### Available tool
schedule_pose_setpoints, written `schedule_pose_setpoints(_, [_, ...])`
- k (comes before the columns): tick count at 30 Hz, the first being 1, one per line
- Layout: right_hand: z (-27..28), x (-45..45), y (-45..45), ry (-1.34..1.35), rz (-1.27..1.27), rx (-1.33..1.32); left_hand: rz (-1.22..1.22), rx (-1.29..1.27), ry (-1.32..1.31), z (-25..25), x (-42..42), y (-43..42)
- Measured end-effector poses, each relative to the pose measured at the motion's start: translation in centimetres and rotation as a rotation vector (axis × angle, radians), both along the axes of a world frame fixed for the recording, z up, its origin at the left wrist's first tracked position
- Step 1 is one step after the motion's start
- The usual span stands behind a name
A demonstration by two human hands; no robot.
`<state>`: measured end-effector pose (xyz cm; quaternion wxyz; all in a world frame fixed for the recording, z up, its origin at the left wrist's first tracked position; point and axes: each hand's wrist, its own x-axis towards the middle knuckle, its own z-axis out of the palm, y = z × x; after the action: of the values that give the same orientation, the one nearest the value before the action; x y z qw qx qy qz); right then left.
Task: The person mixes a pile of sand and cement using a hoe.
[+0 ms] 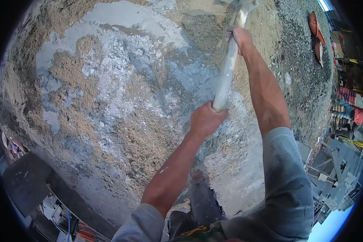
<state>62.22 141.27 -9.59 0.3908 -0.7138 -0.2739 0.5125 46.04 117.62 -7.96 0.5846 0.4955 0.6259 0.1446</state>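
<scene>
A long, pale tool handle [226, 78] runs slanting from the middle of the view up to the top edge. My left hand [207, 119] is wrapped round its near end. Further up the shaft, my right hand [242, 38] is closed on it too. The tool's head is mostly cut off at the top, so its kind cannot be made out. Beneath both hands spreads a mix of brown sand [145, 141] and grey-white powder [117, 68], lumpy in places.
Dark gravel [300, 76] lies to the right, with orange-brown pan-like objects [316, 28] on it. Stacked grey pieces [334, 173] stand at the lower right. A dark panel [26, 183] is at the lower left. My foot [198, 173] is on the ground below my left hand.
</scene>
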Motion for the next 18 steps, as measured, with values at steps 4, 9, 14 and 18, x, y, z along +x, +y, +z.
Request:
schedule_pose_setpoints(4, [-10.8,-5.8,-14.1,-0.119,0.147,-0.350,0.315,-0.576,-0.268,0.5,-3.1,-13.6])
schedule_pose_setpoints(9, [-14.1,-5.9,-31.0,0.050,0.014,-0.546,0.058,-0.687,0.005,6.5,-4.8,-24.5])
schedule_pose_setpoints(14, [-3.9,-2.0,-46.1,0.407,-0.381,-0.579,-0.551,-0.634,0.174,10.5,-6.4,-34.1])
schedule_pose_setpoints(18, [-0.5,-1.0,-52.3,0.290,-0.664,-0.518,-0.717,-0.494,0.049,9.6,-10.7,-37.5])
